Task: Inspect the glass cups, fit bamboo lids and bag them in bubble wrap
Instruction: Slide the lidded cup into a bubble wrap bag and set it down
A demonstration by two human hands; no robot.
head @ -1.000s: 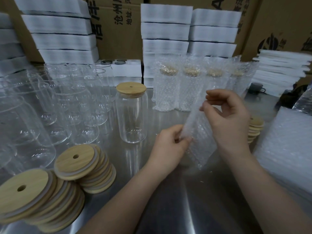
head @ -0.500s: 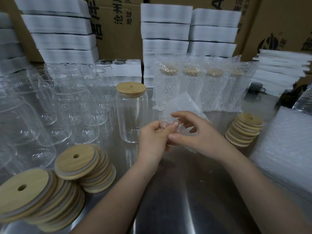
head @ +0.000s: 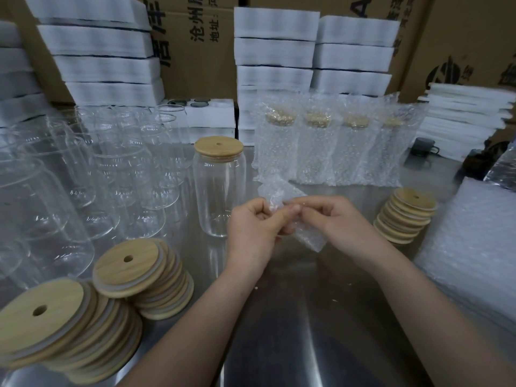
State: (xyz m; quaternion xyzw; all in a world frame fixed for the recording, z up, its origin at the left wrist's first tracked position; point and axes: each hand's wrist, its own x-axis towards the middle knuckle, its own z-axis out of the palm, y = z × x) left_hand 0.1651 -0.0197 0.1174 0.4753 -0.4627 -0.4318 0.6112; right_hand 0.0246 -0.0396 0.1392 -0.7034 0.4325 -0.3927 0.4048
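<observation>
Soft, rather dim light from overhead here, nothing harsh. Pale glare streaks run down the steel table (head: 279,344) toward its near edge, with dark shadow patches beside them. Wide-angle bending curves the foam stacks (head: 95,68) and cartons (head: 460,29) along the far edge. Glass cups (head: 42,196) at the left edge smear out of focus, while the centre is fairly sharp.

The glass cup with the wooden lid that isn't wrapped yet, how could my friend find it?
Start at the shiny metal table. Near its middle, between the crowd of open glass cups on the left and the row of bubble-wrapped cups on the right, one lidded cup stands alone. It is the only cup wearing a bamboo lid with no wrap over it.
</observation>
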